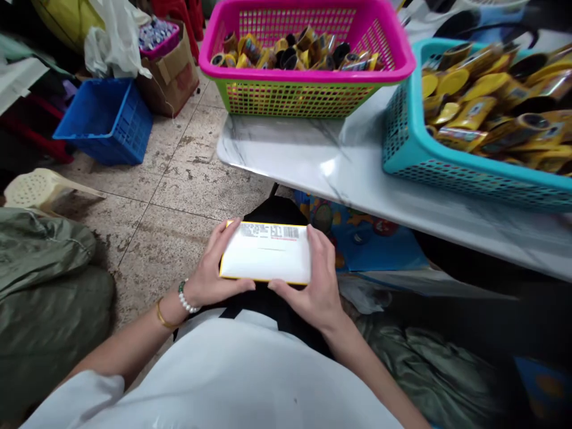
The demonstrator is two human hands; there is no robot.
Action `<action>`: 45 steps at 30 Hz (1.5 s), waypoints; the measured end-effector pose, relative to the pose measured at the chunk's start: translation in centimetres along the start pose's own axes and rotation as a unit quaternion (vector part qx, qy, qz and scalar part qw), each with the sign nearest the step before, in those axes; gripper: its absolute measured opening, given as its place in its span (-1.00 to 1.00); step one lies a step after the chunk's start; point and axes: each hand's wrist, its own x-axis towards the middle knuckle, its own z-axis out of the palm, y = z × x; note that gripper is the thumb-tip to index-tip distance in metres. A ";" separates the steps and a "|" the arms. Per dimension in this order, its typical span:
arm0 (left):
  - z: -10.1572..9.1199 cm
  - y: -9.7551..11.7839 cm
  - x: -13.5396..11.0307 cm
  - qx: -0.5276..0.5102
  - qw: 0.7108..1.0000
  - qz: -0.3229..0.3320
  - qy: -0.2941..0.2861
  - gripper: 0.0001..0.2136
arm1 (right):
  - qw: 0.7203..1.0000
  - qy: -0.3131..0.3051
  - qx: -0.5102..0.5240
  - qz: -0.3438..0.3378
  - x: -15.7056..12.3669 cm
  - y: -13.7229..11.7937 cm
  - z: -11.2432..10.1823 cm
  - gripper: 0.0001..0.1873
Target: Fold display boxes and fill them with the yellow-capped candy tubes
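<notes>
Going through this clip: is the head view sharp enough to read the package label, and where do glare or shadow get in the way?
In the head view, the barcode on the yellow-edged package shows as bars, but its small print is too soft to read; glare forms a bright patch on the marble tabletop; the space beneath the table falls into deep shadow; wide-angle distortion bows the table's front edge.

flat packet [266,253] between left hand [214,265] and right hand [313,283]. table [286,146] ahead, running off right. on it, far basket [304,98] and right basket [447,179], small packets [491,101] inside each. floor left: crate [105,122], cardboard box [170,77] behind it, stool [40,187] nearer, cloth bundle [44,298] beside hands.
</notes>
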 end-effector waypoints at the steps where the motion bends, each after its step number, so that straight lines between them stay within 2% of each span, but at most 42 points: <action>1: 0.0 0.1 0.1 0.013 1.000 0.013 0.025 0.07 | 1.000 -0.002 0.018 0.006 0.1 -0.3 -0.2 0.15; 2: 0.1 0.2 0.2 0.024 0.999 0.026 0.037 0.08 | 0.999 -0.010 0.036 0.019 0.1 -0.5 -0.3 0.14; 4: 0.6 0.0 0.3 0.034 0.999 0.036 0.023 0.13 | 0.996 -0.035 0.056 0.054 -0.2 -0.6 -0.1 0.07; 7: 1.3 -0.5 0.3 0.017 0.999 -0.026 -0.032 0.07 | 0.992 -0.054 0.068 0.088 -1.2 0.4 0.3 -0.05; 8: 1.4 -0.7 0.2 0.011 0.997 -0.059 -0.038 0.03 | 0.987 -0.043 0.114 0.104 -1.4 1.1 0.3 -0.11; 9: 1.4 -1.0 0.1 0.000 0.997 -0.081 -0.019 -0.03 | 0.974 -0.041 0.189 0.116 -1.6 1.8 0.1 -0.17; 11: 1.0 -1.3 -0.3 -0.037 0.995 -0.086 0.047 -0.12 | 0.929 0.010 0.325 0.176 -1.6 3.4 -1.0 -0.29; 13: 0.5 -1.3 -1.0 -0.082 0.986 -0.060 0.131 -0.05 | 0.857 0.063 0.428 0.280 -1.4 4.2 -2.6 -0.32; 14: 0.3 -1.1 -1.3 -0.110 0.979 -0.043 0.164 0.02 | 0.815 0.066 0.469 0.335 -1.4 4.1 -3.4 -0.29; 15: 0.1 -0.8 -1.6 -0.140 0.973 -0.030 0.183 0.08 | 0.774 0.046 0.506 0.378 -1.4 3.7 -4.2 -0.24; 17: 0.0 -0.1 -1.6 -0.196 0.964 -0.014 0.181 0.10 | 0.711 -0.045 0.576 0.401 -1.2 2.3 -5.0 -0.13; 19: 0.2 0.6 -1.1 -0.233 0.963 -0.014 0.137 -0.02 | 0.676 -0.129 0.628 0.364 -0.6 0.3 -5.3 -0.08; 21: 0.2 1.2 0.0 -0.248 0.963 -0.007 0.108 -0.14 | 0.660 -0.159 0.661 0.319 0.4 -1.5 -5.4 -0.10; 22: 0.1 1.4 0.5 -0.264 0.960 -0.004 0.096 -0.18 | 0.666 -0.145 0.670 0.294 1.1 -2.2 -5.6 -0.15; 23: -0.1 1.5 1.0 -0.283 0.955 -0.002 0.086 -0.18 | 0.687 -0.113 0.668 0.263 1.7 -2.7 -5.8 -0.21; 25: -0.7 1.6 1.8 -0.324 0.943 -0.004 0.073 -0.11 | 0.764 -0.025 0.620 0.175 2.8 -3.3 -6.3 -0.31; 28: -1.4 1.9 2.7 -0.374 0.925 -0.017 0.065 0.09 | 0.894 0.082 0.439 0.015 3.5 -3.7 -6.9 -0.34; 30: -1.6 2.5 3.3 -0.430 0.901 -0.043 0.051 0.08 | 0.947 0.138 0.273 -0.098 3.7 -4.3 -7.1 -0.49; 31: -1.6 3.0 3.8 -0.460 0.885 -0.057 0.043 0.04 | 0.957 0.166 0.185 -0.151 3.8 -4.8 -7.3 -0.59; 33: -1.5 4.2 5.1 -0.506 0.859 -0.070 0.039 -0.04 | 0.951 0.208 0.037 -0.227 4.2 -6.0 -7.8 -0.70; 36: -0.8 5.7 7.3 -0.519 0.851 -0.060 0.045 -0.07 | 0.934 0.242 -0.096 -0.246 5.3 -7.4 -8.4 -0.63; 38: 0.0 6.0 8.8 -0.520 0.850 -0.079 0.037 -0.14 | 0.935 0.240 -0.149 -0.215 6.3 -7.3 -8.4 -0.46; 40: 1.1 5.4 10.1 -0.528 0.841 -0.117 0.019 -0.23 | 0.950 0.206 -0.177 -0.153 7.3 -6.4 -8.0 -0.40; 42: 2.5 4.0 11.2 -0.536 0.829 -0.156 -0.005 -0.26 | 0.971 0.147 -0.173 -0.073 8.4 -5.0 -7.5 -0.44; 45: 4.6 1.2 12.1 -0.531 0.828 -0.180 -0.025 -0.12 | 0.987 0.084 -0.139 -0.001 9.3 -2.9 -7.0 -0.46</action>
